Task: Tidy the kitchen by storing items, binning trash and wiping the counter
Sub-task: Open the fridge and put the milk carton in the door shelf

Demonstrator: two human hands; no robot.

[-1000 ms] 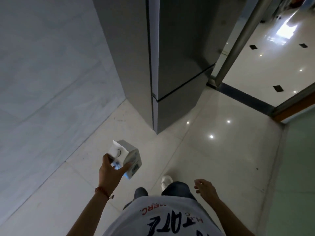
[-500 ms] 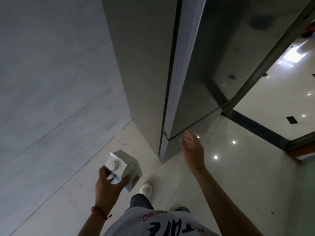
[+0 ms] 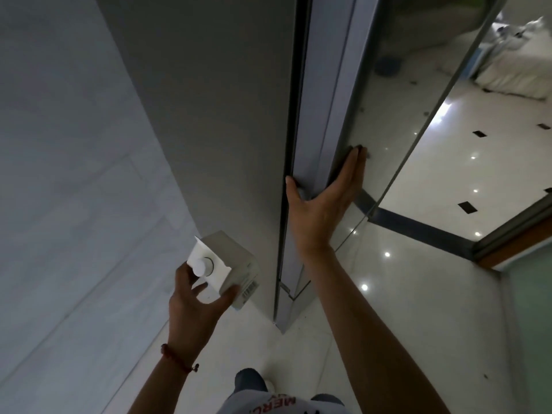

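A white carton (image 3: pixel 227 267) with a round screw cap on top sits in my left hand (image 3: pixel 194 306), held from below beside the tall grey fridge (image 3: pixel 215 121). My right hand (image 3: pixel 325 198) is on the edge of the fridge's upper door (image 3: pixel 325 100): the thumb lies on the pale side strip near the seam, the fingers lie flat on the glossy front. The door looks closed, with only a dark seam between it and the cabinet. The lower door (image 3: pixel 295 297) sits just below my wrist.
A pale marble wall (image 3: pixel 68 174) runs along the left. Glossy white floor tiles (image 3: pixel 418 294) with small black insets spread to the right, crossed by a dark threshold strip (image 3: pixel 424 231). A frosted glass panel (image 3: pixel 531 318) stands at the far right. My foot (image 3: pixel 254 380) is near the fridge's corner.
I have stepped closer to the fridge. My right hand rose from beside my hip and now grips the upper door's edge. The left hand kept the carton and lifted slightly.
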